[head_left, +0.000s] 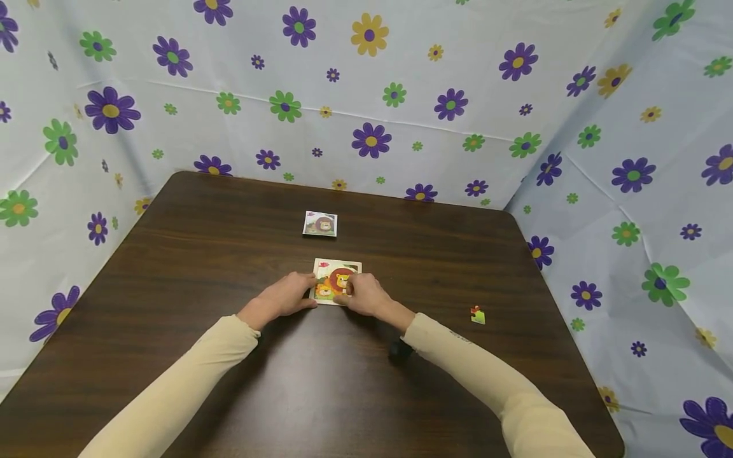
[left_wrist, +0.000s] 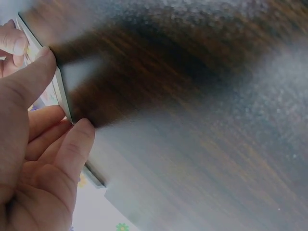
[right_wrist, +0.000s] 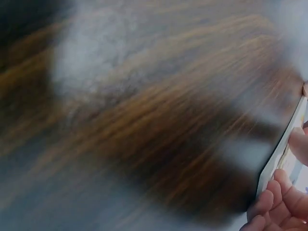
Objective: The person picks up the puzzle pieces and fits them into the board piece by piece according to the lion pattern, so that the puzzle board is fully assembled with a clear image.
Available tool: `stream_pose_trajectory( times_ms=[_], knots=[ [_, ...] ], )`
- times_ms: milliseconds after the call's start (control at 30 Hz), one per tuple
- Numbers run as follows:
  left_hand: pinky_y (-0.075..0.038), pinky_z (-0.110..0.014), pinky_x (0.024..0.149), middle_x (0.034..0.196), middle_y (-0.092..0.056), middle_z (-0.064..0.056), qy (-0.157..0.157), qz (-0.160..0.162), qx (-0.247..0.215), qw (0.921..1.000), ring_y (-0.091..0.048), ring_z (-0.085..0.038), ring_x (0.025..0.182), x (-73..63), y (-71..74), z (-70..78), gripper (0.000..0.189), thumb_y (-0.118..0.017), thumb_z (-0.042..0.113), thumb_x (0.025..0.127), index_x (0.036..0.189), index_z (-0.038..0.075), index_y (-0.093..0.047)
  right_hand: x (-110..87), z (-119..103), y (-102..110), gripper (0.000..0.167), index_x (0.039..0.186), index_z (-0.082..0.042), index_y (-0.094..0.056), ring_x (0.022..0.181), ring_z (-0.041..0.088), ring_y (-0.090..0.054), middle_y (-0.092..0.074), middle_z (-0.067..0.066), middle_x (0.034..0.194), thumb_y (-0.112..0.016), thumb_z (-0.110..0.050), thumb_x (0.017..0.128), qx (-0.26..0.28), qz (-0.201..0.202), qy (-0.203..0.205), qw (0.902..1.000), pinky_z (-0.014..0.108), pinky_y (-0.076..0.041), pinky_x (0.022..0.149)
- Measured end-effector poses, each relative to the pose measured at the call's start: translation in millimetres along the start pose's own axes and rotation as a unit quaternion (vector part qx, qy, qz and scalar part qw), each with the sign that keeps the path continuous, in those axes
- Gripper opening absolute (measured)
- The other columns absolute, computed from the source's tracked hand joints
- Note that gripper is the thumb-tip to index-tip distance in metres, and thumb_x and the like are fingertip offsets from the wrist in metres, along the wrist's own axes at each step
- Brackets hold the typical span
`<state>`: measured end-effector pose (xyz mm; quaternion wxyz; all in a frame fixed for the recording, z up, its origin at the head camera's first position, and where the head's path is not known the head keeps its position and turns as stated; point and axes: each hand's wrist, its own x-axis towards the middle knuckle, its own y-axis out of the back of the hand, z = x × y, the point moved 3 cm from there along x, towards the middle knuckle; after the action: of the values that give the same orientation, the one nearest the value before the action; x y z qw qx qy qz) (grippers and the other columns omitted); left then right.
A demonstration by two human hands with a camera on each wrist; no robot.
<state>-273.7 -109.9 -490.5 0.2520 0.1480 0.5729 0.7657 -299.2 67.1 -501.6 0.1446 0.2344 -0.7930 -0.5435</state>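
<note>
A small jigsaw puzzle board (head_left: 329, 301) with a bright picture of a lion lies in front of me on the dark wooden table. My left hand (head_left: 286, 293) holds its left side, fingers along that edge and the thumb at the near edge; the left wrist view shows these fingertips (left_wrist: 83, 130) right at the rim. Over the right half of the picture, my right hand (head_left: 366, 294) has curled fingers and thumb pinching at a puzzle piece, mostly hidden under them. In the right wrist view the other fingers (right_wrist: 262, 204) rest by the board's corner.
Behind the board lies a picture card (head_left: 321, 224) with a paler lion. Off to the right is a loose puzzle piece (head_left: 478, 316), green and red. A dark object (head_left: 399, 350) sits under my right forearm. Flowered cloth (head_left: 366, 83) hangs behind the table (head_left: 229, 210) and at its sides.
</note>
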Motion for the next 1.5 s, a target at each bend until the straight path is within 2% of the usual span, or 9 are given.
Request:
stream_pose_trajectory(
  times_ms=[367, 633, 800, 933, 1067, 1200, 1300, 1400, 1500],
  knots=[
    [-0.046, -0.048, 0.094, 0.127, -0.057, -0.026, -0.003, 0.020, 0.008, 0.9998, -0.058, -0.041, 0.112, 5.7, 13.3, 0.4, 0.048, -0.074, 0.025, 0.086, 0.120, -0.006, -0.062, 12.6, -2, 16, 0.036, 0.062, -0.012, -0.058, 0.059, 0.013, -0.047, -0.049, -0.005, 0.056, -0.076, -0.039, 0.076, 0.030, -0.021, -0.097, 0.9946, 0.021, -0.035, 0.049],
    [-0.047, -0.048, 0.093, 0.123, -0.059, -0.027, -0.013, 0.024, -0.005, 0.9996, -0.059, -0.040, 0.110, -1.1, 2.9, 1.4, 0.047, -0.075, 0.023, 0.084, 0.118, -0.008, -0.063, 4.1, -3, 3, 0.036, 0.063, -0.012, -0.054, 0.057, 0.011, -0.043, -0.045, -0.004, 0.058, -0.075, -0.036, 0.079, 0.045, -0.026, -0.091, 0.9945, 0.022, -0.033, 0.049],
    [-0.049, -0.047, 0.090, 0.121, -0.061, -0.025, -0.016, 0.030, -0.005, 0.9994, -0.061, -0.038, 0.106, -5.2, -3.5, 1.5, 0.046, -0.075, 0.022, 0.084, 0.116, -0.008, -0.064, 4.2, -8, -5, 0.042, 0.080, -0.004, -0.066, 0.061, 0.015, -0.052, -0.057, 0.002, 0.067, -0.071, -0.046, 0.079, 0.008, -0.019, -0.099, 0.9949, 0.025, -0.041, 0.052],
    [-0.050, -0.045, 0.087, 0.119, -0.062, -0.023, -0.031, 0.040, -0.005, 0.9987, -0.063, -0.036, 0.103, -3.2, -2.7, 2.4, 0.043, -0.075, 0.021, 0.084, 0.114, -0.007, -0.064, 9.3, -11, -5, 0.062, 0.099, -0.004, -0.070, 0.071, 0.020, -0.061, -0.065, 0.007, 0.083, -0.066, -0.062, 0.077, -0.034, -0.008, -0.155, 0.9873, 0.032, -0.051, 0.058],
    [-0.051, -0.044, 0.085, 0.119, -0.062, -0.022, -0.042, 0.041, -0.005, 0.9983, -0.064, -0.035, 0.101, 2.7, 1.6, 6.4, 0.040, -0.075, 0.021, 0.084, 0.113, -0.005, -0.065, 8.5, -11, 3, 0.064, 0.097, -0.005, -0.070, 0.073, 0.024, -0.063, -0.066, 0.009, 0.087, -0.067, -0.065, 0.075, -0.042, -0.002, -0.197, 0.9795, 0.037, -0.053, 0.058],
    [-0.050, -0.045, 0.088, 0.120, -0.062, -0.023, -0.038, 0.034, 0.001, 0.9987, -0.062, -0.036, 0.104, 5.5, 4.7, 7.5, 0.042, -0.074, 0.022, 0.085, 0.114, -0.005, -0.064, 2.7, -10, 11, 0.060, 0.091, -0.007, -0.070, 0.067, 0.021, -0.061, -0.065, 0.006, 0.079, -0.064, -0.065, 0.078, -0.033, 0.008, -0.167, 0.9853, 0.033, -0.049, 0.052],
    [-0.049, -0.046, 0.089, 0.122, -0.061, -0.023, -0.033, 0.029, 0.001, 0.9991, -0.061, -0.037, 0.106, 4.0, 3.2, 7.2, 0.044, -0.074, 0.023, 0.085, 0.117, -0.006, -0.063, -8.7, 1, 20, 0.051, 0.082, -0.007, -0.067, 0.058, 0.016, -0.056, -0.061, 0.002, 0.068, -0.063, -0.059, 0.084, 0.002, 0.019, -0.114, 0.9932, 0.028, -0.042, 0.048],
    [-0.049, -0.047, 0.088, 0.121, -0.061, -0.023, -0.025, 0.029, -0.002, 0.9993, -0.061, -0.037, 0.105, 0.2, -0.5, 6.2, 0.045, -0.074, 0.023, 0.085, 0.118, -0.006, -0.063, -26.0, 30, 35, 0.036, 0.078, -0.009, -0.063, 0.054, 0.012, -0.052, -0.056, -0.001, 0.061, -0.066, -0.043, 0.087, 0.035, 0.041, -0.080, 0.9953, 0.026, -0.041, 0.050],
    [-0.050, -0.047, 0.087, 0.120, -0.062, -0.022, -0.019, 0.027, -0.005, 0.9994, -0.062, -0.036, 0.104, -2.6, -3.8, 5.9, 0.045, -0.075, 0.023, 0.085, 0.118, -0.005, -0.063, -49.8, 70, 59, 0.021, 0.081, -0.009, -0.064, 0.059, 0.012, -0.054, -0.058, -0.002, 0.067, -0.069, -0.029, 0.087, 0.040, 0.063, -0.096, 0.9926, 0.029, -0.046, 0.058]
  ],
)
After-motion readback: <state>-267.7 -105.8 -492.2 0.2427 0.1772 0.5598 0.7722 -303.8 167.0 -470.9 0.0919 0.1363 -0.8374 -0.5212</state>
